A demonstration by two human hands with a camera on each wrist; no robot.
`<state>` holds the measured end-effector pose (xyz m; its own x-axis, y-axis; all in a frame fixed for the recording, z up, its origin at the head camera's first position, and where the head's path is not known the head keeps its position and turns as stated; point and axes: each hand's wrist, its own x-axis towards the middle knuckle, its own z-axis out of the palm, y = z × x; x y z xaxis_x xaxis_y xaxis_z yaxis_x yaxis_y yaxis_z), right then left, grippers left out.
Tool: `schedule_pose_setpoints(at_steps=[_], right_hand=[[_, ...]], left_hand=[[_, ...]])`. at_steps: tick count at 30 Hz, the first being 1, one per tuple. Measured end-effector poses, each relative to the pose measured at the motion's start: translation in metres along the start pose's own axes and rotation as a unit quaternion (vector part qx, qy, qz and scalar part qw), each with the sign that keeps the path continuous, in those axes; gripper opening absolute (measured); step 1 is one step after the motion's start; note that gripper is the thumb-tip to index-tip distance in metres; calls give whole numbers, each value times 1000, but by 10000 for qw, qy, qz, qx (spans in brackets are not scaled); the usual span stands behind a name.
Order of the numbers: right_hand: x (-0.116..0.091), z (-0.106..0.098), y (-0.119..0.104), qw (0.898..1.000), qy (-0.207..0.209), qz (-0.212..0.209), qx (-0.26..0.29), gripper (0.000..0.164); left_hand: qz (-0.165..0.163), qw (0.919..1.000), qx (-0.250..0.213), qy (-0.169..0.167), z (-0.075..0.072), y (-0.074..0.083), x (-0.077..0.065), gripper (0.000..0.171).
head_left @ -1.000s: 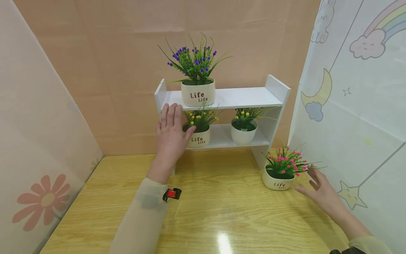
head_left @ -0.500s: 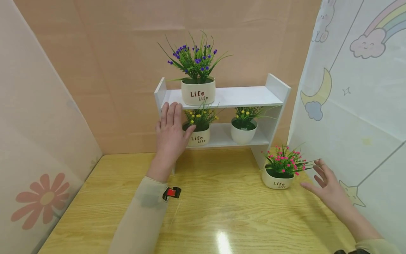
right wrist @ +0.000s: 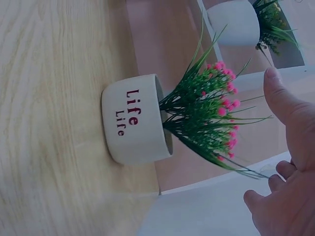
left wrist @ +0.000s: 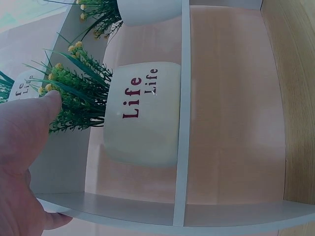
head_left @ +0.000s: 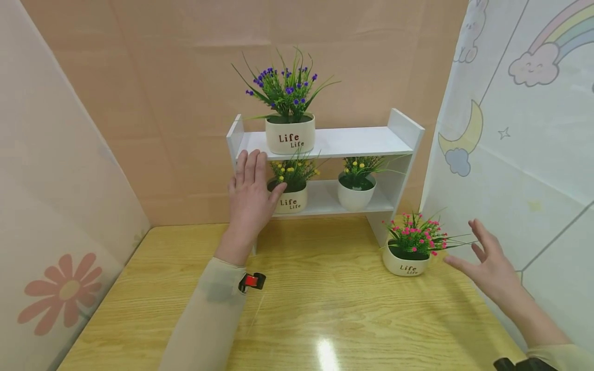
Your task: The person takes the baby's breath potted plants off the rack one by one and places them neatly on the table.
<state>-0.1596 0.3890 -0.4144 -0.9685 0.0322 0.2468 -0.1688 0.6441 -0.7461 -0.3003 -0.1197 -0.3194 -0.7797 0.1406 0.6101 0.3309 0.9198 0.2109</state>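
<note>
My left hand (head_left: 250,193) rests with extended fingers at the left end of a white two-tier shelf (head_left: 357,143), by the upper board's front edge. Just right of its thumb, on the lower board, is a "Life" pot with yellow flowers (head_left: 292,200). Above, on the top board, stands a "Life" pot with purple flowers (head_left: 290,135). At the lower right, a "Life" pot with pink flowers (head_left: 407,264) stands upright on the table. My right hand (head_left: 494,268) is held to the right of that pot, fingers spread and holding nothing; in the right wrist view its thumb and fingers are apart from the pot.
A plain white pot with yellow flowers (head_left: 356,193) stands on the lower board's right half. The wooden table (head_left: 325,299) runs up to a peach backdrop (head_left: 176,103). Printed white side panels (head_left: 533,170) stand left and right, the right one close to my right hand.
My right hand has drawn away from the pink-flowered pot, moving rightward and slightly up. The left hand and all the pots have stayed in place.
</note>
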Motion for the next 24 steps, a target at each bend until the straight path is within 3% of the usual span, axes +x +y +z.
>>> schedule_pose_setpoints(at_steps=[14,24], right_hand=[[19,-8,-36,9950,282,-753,-590,119],[29,-9,-72,9929,307,-1029,-502,121]], left_hand=[[-19,10000,-8,-44,1,1,1,90],[-49,10000,-35,-37,1,0,0,89]])
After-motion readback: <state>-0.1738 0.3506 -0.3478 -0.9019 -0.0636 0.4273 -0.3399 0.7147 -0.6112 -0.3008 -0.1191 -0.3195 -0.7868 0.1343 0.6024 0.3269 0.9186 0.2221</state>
